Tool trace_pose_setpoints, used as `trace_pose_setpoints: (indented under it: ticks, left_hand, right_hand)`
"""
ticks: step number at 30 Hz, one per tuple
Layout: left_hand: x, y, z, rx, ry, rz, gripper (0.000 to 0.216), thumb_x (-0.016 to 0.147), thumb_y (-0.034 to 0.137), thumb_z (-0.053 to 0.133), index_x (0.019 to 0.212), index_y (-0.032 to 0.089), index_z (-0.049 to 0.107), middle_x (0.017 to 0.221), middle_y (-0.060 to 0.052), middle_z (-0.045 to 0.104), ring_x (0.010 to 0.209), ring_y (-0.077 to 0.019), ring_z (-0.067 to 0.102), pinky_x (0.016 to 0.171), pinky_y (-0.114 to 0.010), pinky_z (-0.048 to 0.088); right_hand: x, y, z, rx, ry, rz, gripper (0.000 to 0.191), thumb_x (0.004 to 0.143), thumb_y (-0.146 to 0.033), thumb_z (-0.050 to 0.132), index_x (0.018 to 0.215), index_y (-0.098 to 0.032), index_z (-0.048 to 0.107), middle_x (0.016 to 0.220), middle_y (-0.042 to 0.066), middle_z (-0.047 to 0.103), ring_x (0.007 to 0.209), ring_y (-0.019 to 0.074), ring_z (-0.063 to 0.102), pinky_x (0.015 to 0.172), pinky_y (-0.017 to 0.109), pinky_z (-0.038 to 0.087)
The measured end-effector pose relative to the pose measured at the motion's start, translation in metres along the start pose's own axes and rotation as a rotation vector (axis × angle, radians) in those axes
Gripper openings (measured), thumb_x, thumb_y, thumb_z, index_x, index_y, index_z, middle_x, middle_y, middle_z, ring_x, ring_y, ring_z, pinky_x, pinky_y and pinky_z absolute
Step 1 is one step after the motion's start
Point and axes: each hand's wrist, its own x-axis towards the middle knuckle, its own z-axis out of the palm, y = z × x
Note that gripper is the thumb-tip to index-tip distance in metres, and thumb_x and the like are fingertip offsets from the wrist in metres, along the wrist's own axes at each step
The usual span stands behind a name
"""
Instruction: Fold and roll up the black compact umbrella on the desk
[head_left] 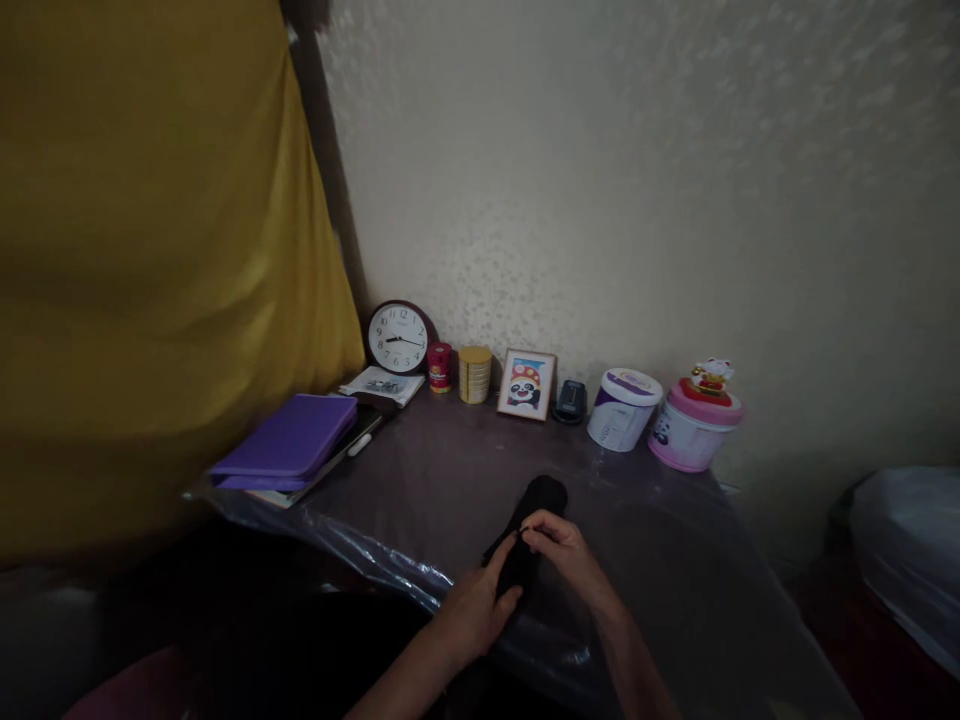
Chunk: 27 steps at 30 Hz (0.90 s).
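the sock lies on the table, touching the fingers; well behind them stands a frame, behind-left a clock, left a folder, behind-right a tub.

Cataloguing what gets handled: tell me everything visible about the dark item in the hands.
The dark item is black, soft and cloth-like, long with a rounded far end, perhaps a sock. It lies flat on the plastic-covered table. The left hand grips its near end; the right hand pinches its edge.
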Motion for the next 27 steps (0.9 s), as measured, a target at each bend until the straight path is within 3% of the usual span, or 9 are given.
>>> trace_pose_setpoints:
  ticks: [2, 10, 18, 27]
  left_hand:
    - [-0.001, 0.000, 0.000, 0.047, 0.022, 0.019, 0.061, 0.081, 0.035, 0.045, 0.138, 0.025, 0.025, 0.115, -0.010, 0.061, 0.102, -0.0244, 0.059, 0.090, -0.037, 0.042]
    - [-0.005, 0.000, -0.001, 0.089, 0.010, 0.045, 0.060, 0.082, 0.032, 0.044, 0.138, 0.031, 0.022, 0.125, -0.005, 0.055, 0.111, -0.0212, 0.054, 0.092, -0.033, 0.041]
    - [-0.004, 0.000, -0.002, 0.129, 0.002, 0.037, 0.058, 0.082, 0.032, 0.044, 0.137, 0.032, 0.024, 0.118, -0.008, 0.059, 0.106, -0.0238, 0.057, 0.090, -0.037, 0.042]
    - [-0.004, -0.005, 0.003, 0.186, 0.029, 0.036, 0.057, 0.081, 0.032, 0.046, 0.136, 0.030, 0.028, 0.118, -0.010, 0.058, 0.106, -0.0245, 0.056, 0.089, -0.036, 0.043]
  right_hand:
    - [0.003, 0.001, 0.000, -0.016, -0.001, 0.013, 0.018, 0.075, -0.038, 0.058, 0.075, -0.020, 0.060, 0.064, -0.003, 0.051, 0.062, 0.0119, 0.047, 0.060, 0.024, 0.037]
    - [0.008, 0.008, -0.004, -0.026, 0.036, 0.042, 0.020, 0.075, -0.040, 0.057, 0.076, -0.019, 0.057, 0.062, -0.004, 0.049, 0.057, 0.0108, 0.047, 0.057, 0.024, 0.038]
    - [0.002, -0.002, -0.004, -0.031, 0.022, 0.043, 0.020, 0.075, -0.039, 0.058, 0.080, -0.019, 0.059, 0.065, -0.004, 0.053, 0.056, 0.0103, 0.049, 0.056, 0.023, 0.038]
    - [0.009, -0.005, 0.002, -0.062, 0.019, 0.162, 0.019, 0.073, -0.038, 0.057, 0.073, -0.019, 0.056, 0.047, -0.007, 0.048, 0.042, 0.0087, 0.045, 0.045, 0.021, 0.034]
